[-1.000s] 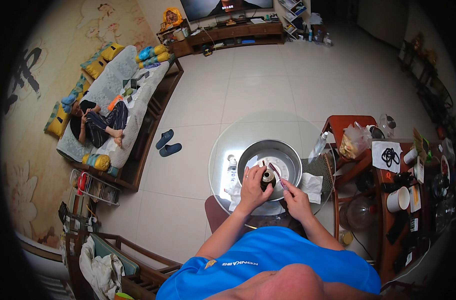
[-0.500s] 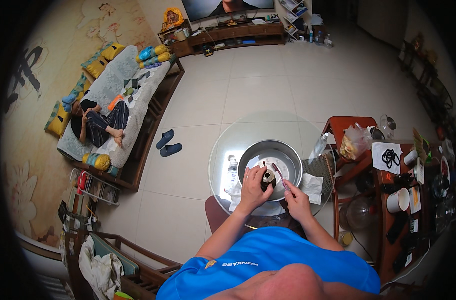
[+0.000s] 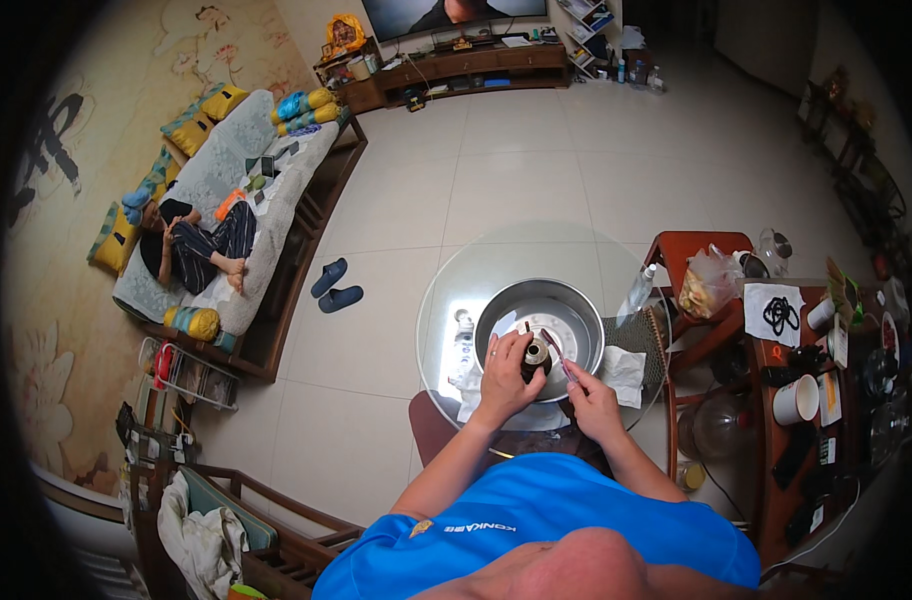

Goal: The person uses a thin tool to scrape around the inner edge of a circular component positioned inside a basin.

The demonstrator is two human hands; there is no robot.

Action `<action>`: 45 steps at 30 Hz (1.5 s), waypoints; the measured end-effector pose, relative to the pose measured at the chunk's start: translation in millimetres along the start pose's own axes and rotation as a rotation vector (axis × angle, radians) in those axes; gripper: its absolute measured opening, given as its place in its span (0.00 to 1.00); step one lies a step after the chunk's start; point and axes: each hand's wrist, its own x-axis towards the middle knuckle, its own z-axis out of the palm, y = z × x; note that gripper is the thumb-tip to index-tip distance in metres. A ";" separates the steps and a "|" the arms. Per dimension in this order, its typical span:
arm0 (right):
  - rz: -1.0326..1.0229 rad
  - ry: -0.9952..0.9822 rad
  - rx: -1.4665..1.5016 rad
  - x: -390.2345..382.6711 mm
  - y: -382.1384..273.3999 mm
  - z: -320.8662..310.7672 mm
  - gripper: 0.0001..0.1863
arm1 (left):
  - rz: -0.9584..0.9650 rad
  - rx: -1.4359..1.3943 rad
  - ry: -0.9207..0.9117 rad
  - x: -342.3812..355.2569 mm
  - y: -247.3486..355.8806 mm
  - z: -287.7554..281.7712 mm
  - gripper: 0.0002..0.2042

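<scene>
The left hand has its fingers curled around a small dark vessel with a metal-coloured mouth. The right hand is closed on a thin tool, pinched between thumb and fingers, with its far end beside the vessel's mouth; whether the two touch, one cannot tell. The vessel is at the near side of a round metal basin, over its inside; whether it rests on something is hidden by the left hand.

For this step, it seems best that the left grip is firm but not squeezing, with the mouth turned toward the tool. The right hand should make short, light strokes, and both should stay over the basin, so that drops or crumbs fall inside. A wet vessel could slip.

The basin stands on a round glass desk, with white paper just right of it and a clear bottle near. Farther right, a reddish stool bears a plastic bag, and a crowded wooden desk carries a white cup. To the left, blue slippers lie on the tiled floor, and another person reclines on a sofa.
</scene>
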 end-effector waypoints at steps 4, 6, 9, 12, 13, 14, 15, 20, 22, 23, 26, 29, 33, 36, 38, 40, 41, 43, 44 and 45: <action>-0.003 0.021 0.049 -2.1 -2.0 0.5 0.21 | 0.003 0.005 0.003 -0.1 -0.1 1.0 0.29; -0.016 0.001 0.042 -1.7 -2.3 0.0 0.21 | 0.004 0.008 0.007 -0.1 0.0 1.5 0.29; -0.047 -0.008 -0.038 0.4 0.9 0.1 0.21 | 0.003 0.012 0.010 0.2 0.3 0.4 0.29; 0.070 -0.001 -0.025 -2.2 -9.6 -1.9 0.21 | 0.009 0.010 0.012 0.4 -0.1 1.0 0.28; 0.042 -0.005 -0.005 -2.6 -8.2 -1.6 0.21 | 0.009 0.007 0.009 0.5 0.0 1.5 0.28; 0.014 -0.009 0.014 -2.8 -5.5 -0.8 0.21 | 0.010 0.004 0.007 0.5 0.1 2.0 0.28; -0.001 -0.010 0.013 -2.5 -3.7 -0.7 0.21 | 0.011 0.005 0.012 0.2 0.0 2.2 0.28; 0.027 -0.017 0.030 -1.9 -3.8 -1.2 0.21 | 0.013 0.010 0.014 -0.4 0.2 1.4 0.29; 0.026 -0.020 0.061 -2.5 -4.5 -0.9 0.22 | 0.011 0.009 0.013 0.6 0.4 1.3 0.29; 0.004 -0.022 0.062 -2.8 -4.2 -0.3 0.22 | 0.010 0.006 0.012 0.5 0.7 1.7 0.28; -0.039 -0.018 0.015 -0.1 0.3 -0.7 0.22 | 0.000 0.010 0.014 0.9 0.0 0.9 0.28; 0.011 -0.012 -0.002 0.2 -2.1 -3.2 0.21 | -0.008 0.007 0.008 1.2 0.5 0.9 0.28; 0.082 -0.033 0.003 -1.2 -3.5 -3.8 0.22 | 0.002 0.020 0.001 1.9 -0.4 1.3 0.28; -0.017 0.002 -0.006 4.0 10.7 -3.1 0.22 | 0.000 0.015 -0.001 3.2 0.1 0.8 0.28; 0.027 -0.007 0.032 5.2 4.4 -4.8 0.22 | 0.002 0.017 0.012 3.3 -0.4 1.9 0.28; 0.102 -0.037 0.103 2.0 -8.2 -8.0 0.22 | -0.002 0.007 0.004 3.5 -0.9 2.2 0.28; 0.054 -0.059 0.117 4.8 -1.7 -7.9 0.22 | -0.005 0.010 0.002 3.3 -1.0 2.8 0.29; -0.021 -0.041 0.030 13.3 17.1 -6.0 0.23 | -0.006 0.018 -0.001 5.2 -2.3 3.5 0.30; -0.061 -0.030 -0.012 15.3 22.9 -7.0 0.23 | -0.004 0.014 0.004 6.1 -1.6 3.3 0.30; -0.038 -0.029 0.007 15.5 26.8 -9.1 0.23 | -0.002 0.010 0.010 7.1 0.1 2.8 0.30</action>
